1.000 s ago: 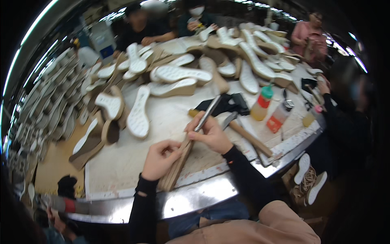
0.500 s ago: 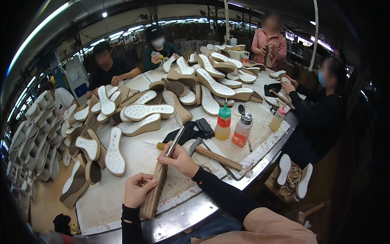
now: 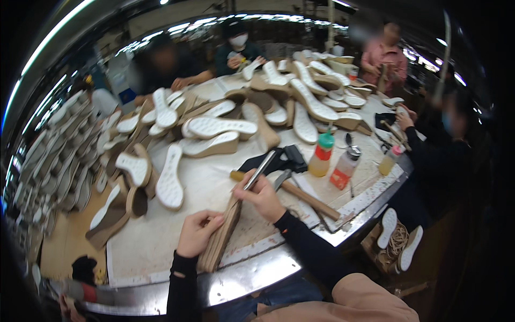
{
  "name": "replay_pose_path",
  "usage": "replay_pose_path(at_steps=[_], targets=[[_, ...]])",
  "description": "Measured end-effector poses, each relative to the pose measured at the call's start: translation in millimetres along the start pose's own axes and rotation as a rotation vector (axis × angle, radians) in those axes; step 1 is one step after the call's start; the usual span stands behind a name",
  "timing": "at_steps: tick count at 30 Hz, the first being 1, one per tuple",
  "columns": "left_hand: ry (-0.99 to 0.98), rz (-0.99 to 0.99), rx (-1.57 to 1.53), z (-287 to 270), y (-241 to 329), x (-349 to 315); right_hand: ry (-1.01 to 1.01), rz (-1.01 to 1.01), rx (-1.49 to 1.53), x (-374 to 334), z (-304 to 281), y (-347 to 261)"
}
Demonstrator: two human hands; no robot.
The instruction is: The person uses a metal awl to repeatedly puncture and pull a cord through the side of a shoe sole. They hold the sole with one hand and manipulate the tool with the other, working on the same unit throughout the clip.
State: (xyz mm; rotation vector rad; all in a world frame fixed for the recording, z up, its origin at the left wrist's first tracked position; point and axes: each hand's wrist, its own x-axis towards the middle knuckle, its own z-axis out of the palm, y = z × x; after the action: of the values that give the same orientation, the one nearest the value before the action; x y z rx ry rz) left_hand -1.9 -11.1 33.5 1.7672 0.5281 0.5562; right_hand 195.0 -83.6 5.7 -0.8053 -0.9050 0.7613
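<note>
A brown wedge shoe sole (image 3: 221,244) with a layered, striped side stands tilted at the near edge of the table. My left hand (image 3: 198,233) grips it from the left, thumb against its upper edge. My right hand (image 3: 263,197) is closed round a slim silver pen-like tool (image 3: 261,167), which slants up and away. Its lower end, by the far tip of the sole, is hidden by my fingers. Just beyond lie a hammer (image 3: 308,198), a tool with a yellowish handle (image 3: 237,175) and a black cloth (image 3: 268,159).
Wedge soles with white tops (image 3: 222,127) are heaped across the table, and more are stacked at left (image 3: 53,155). Glue bottles (image 3: 321,155) and a lidded jar (image 3: 346,168) stand right of the hammer. Several co-workers sit or stand around. A box of soles (image 3: 397,241) sits lower right.
The whole view has swung, so the table and its things sit further right in the picture. Both hands keep their hold on the sole and the silver tool.
</note>
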Motion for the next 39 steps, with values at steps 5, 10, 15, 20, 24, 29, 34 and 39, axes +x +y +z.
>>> replay_pose_path(at_steps=[5,10,15,20,24,29,34,39], targets=[[0.005,-0.026,-0.121,-2.4,0.6,1.2,0.036,0.023,0.046,-0.9,2.0,-1.1],[-0.024,-0.029,-0.211,-2.9,1.6,-0.9,0.007,0.011,0.044,-0.2,2.9,-3.4],[-0.062,-0.005,-0.193,-6.2,-2.2,-0.3,-0.001,0.014,0.032,0.5,1.5,-4.1],[0.020,-0.119,-0.265,-12.8,-1.6,-0.8,0.000,0.023,0.034,0.1,1.7,-4.9],[0.180,-0.075,-0.392,-27.8,3.5,-9.0,-0.012,0.014,0.042,0.5,2.7,-6.4],[0.356,-0.003,-0.350,-48.2,3.9,-49.2,-0.006,0.002,0.038,0.1,2.9,-5.8],[0.345,0.012,-0.217,-31.3,-7.6,-72.9,-0.016,-0.005,0.021,-0.1,3.6,-5.7],[0.284,0.044,0.053,-13.8,-10.6,-65.6,-0.019,0.000,0.020,-1.1,4.2,-6.7]])
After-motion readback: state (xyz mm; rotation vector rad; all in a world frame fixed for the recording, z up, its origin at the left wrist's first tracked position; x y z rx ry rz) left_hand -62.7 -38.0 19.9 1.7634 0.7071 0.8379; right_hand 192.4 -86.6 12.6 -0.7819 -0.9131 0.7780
